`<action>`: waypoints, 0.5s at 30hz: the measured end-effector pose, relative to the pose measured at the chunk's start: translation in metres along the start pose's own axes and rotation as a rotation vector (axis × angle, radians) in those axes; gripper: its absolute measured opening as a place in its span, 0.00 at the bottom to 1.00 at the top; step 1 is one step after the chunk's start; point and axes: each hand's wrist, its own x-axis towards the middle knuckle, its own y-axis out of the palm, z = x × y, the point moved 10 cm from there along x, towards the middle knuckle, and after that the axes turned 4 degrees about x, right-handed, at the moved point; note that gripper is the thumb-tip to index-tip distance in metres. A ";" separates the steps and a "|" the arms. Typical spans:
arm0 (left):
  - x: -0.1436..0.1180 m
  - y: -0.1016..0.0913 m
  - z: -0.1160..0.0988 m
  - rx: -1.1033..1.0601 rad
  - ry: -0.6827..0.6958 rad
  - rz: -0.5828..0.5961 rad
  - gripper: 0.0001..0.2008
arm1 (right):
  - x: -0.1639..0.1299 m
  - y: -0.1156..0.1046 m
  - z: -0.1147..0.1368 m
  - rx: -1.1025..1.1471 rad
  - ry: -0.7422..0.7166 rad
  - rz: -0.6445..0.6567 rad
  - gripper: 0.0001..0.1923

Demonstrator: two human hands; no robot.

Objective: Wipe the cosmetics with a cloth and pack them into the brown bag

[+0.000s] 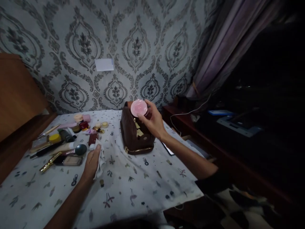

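Between the thumb and fingers of my right hand [153,121] is a round pink cosmetic container [139,108] with a shiny scalloped rim, held tilted over a brown makeup bag [130,133]. The bag stands unzipped, and some gold-coloured items show inside it. My left hand [91,161] rests low over the table, closed on a crumpled white cloth or tissue [101,163]. Just beyond its fingertips lies a small dark red item with a white cap [92,140]. A dark round makeup brush [80,149] and a flat beige compact [71,160] lie left of that hand.
More cosmetics spread over the left of the patterned tablecloth [133,203], among them a yellow-lidded jar [55,138] and a gold tube [50,162]. A phone-like device [168,149] lies partly hidden under my right forearm. A white cable [186,113] runs along the dark furniture at right.
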 end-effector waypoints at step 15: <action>0.000 0.004 0.001 -0.011 -0.041 0.032 0.29 | 0.065 0.071 -0.099 -0.740 0.151 0.513 0.10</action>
